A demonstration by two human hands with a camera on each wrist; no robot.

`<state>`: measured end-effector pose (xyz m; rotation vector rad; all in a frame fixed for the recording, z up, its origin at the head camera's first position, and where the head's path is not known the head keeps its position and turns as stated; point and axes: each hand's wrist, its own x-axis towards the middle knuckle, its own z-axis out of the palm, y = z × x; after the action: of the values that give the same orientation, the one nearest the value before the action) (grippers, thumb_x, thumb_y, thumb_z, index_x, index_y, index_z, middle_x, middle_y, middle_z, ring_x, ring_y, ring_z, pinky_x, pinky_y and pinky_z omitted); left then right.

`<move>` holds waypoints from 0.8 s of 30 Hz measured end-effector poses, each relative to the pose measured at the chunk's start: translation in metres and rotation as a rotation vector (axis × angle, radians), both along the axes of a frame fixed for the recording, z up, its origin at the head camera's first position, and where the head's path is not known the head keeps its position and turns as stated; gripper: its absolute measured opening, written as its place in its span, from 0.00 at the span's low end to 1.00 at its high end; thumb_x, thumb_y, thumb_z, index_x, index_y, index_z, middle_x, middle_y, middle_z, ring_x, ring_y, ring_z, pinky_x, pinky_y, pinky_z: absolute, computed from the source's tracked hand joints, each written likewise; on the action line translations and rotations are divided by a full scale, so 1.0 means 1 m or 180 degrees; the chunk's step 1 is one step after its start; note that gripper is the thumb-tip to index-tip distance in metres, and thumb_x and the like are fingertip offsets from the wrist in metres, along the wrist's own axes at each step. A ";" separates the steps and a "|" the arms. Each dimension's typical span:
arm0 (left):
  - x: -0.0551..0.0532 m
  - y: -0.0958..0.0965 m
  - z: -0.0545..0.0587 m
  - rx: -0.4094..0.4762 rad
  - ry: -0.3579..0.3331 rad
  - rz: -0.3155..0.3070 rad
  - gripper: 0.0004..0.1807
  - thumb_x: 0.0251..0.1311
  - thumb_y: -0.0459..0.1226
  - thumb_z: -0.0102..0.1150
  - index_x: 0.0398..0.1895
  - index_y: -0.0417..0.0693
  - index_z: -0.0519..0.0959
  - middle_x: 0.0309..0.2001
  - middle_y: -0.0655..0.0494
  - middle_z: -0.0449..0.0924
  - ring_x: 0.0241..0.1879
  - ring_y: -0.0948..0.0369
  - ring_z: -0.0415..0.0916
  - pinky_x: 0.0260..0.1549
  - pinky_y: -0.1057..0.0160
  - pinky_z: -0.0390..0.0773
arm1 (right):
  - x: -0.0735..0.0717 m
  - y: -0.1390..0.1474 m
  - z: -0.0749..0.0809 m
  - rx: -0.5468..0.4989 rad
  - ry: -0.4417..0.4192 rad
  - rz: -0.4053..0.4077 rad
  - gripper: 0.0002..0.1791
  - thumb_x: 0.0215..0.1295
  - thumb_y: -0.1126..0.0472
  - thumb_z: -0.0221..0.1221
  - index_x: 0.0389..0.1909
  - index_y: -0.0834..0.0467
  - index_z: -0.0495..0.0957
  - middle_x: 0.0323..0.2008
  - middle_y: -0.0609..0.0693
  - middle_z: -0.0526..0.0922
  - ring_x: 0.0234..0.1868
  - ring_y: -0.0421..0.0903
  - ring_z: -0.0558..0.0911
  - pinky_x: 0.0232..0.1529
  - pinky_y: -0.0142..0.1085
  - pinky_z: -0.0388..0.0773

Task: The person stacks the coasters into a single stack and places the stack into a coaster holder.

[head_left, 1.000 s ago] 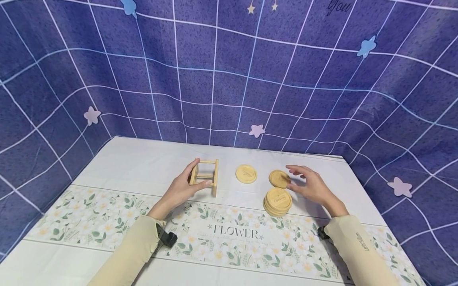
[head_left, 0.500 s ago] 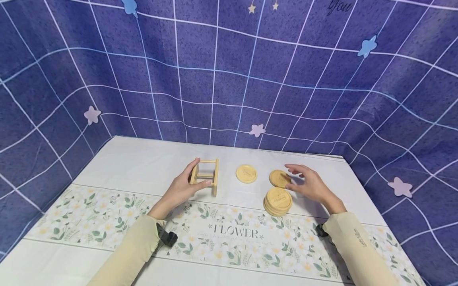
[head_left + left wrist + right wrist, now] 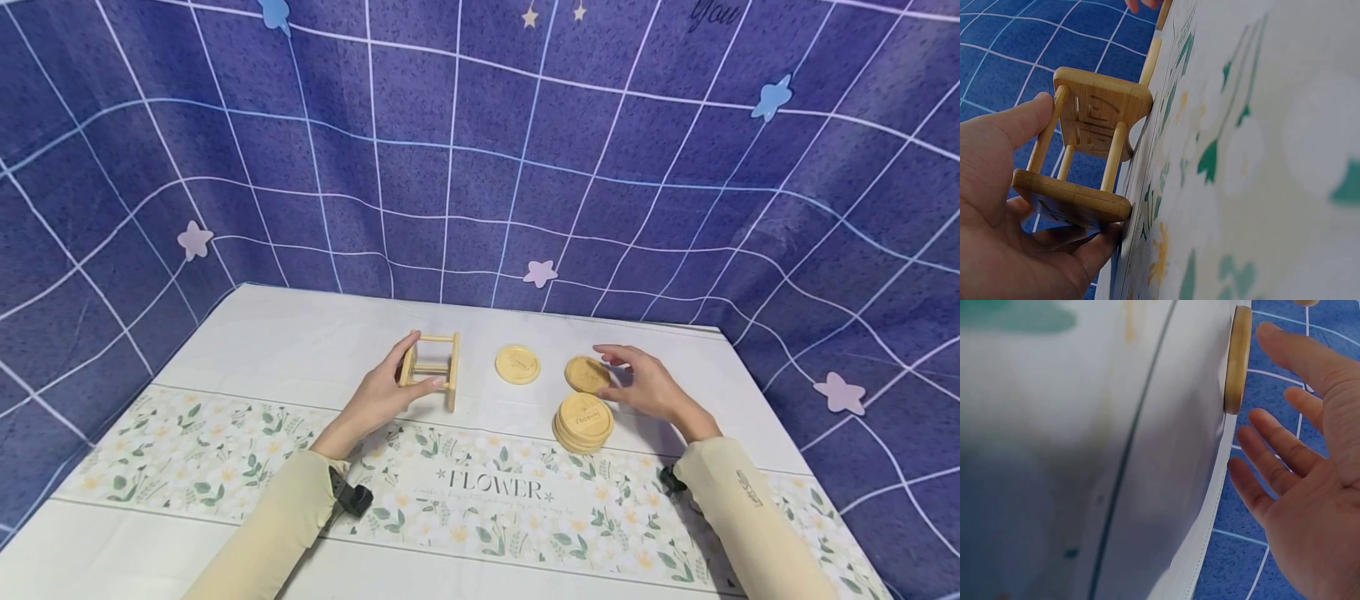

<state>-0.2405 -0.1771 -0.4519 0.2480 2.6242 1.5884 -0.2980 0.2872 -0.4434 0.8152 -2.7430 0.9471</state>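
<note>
My left hand [image 3: 377, 397] grips a small wooden coaster rack [image 3: 452, 377] standing on the table. In the left wrist view, the thumb lies along a rod of the rack [image 3: 1107, 109] and the other fingers curl beneath the near side panel. My right hand [image 3: 643, 385] hovers beside a round wooden coaster [image 3: 585, 375], its fingers spread and loosely bent. The right wrist view has its thumb close to the edge of a coaster [image 3: 1238, 359], with nothing held. A stack of several coasters [image 3: 582, 422] sits just in front, and a single coaster [image 3: 517, 364] lies between rack and right hand.
A white table cover [image 3: 300, 333] with a floral strip [image 3: 495, 521] lettered FLOWER lies under everything. Behind it and at both sides hangs a blue grid-patterned curtain [image 3: 480, 183] with stars. Both wrists wear a black camera strap.
My right hand has shifted slightly left, closer over the lone coaster by the stack. The left hand and the rack stay put.
</note>
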 end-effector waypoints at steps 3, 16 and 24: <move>0.000 0.000 0.001 0.0015 -0.0004 -0.0007 0.57 0.74 0.57 0.71 0.94 0.61 0.46 0.84 0.34 0.63 0.82 0.38 0.65 0.79 0.36 0.66 | -0.002 -0.002 -0.001 0.0053 -0.0023 0.0012 0.41 0.57 0.70 0.82 0.73 0.69 0.78 0.55 0.64 0.87 0.59 0.66 0.85 0.64 0.63 0.83; 0.000 0.001 0.001 0.0008 -0.0037 0.0009 0.57 0.73 0.57 0.72 0.94 0.62 0.46 0.83 0.34 0.64 0.81 0.38 0.66 0.78 0.36 0.67 | -0.011 -0.008 -0.002 0.0224 -0.0031 0.0042 0.43 0.54 0.72 0.83 0.72 0.69 0.78 0.54 0.63 0.87 0.57 0.63 0.86 0.62 0.61 0.82; 0.001 0.000 0.002 -0.0032 -0.0044 0.0016 0.57 0.73 0.58 0.71 0.94 0.63 0.46 0.83 0.35 0.65 0.80 0.37 0.67 0.77 0.34 0.68 | -0.013 -0.010 -0.003 0.0239 -0.0099 0.0026 0.43 0.54 0.70 0.83 0.72 0.69 0.78 0.53 0.62 0.88 0.56 0.63 0.86 0.60 0.60 0.82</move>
<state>-0.2394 -0.1766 -0.4496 0.2291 2.6237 1.5724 -0.3106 0.2777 -0.4467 0.8311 -2.8194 0.8704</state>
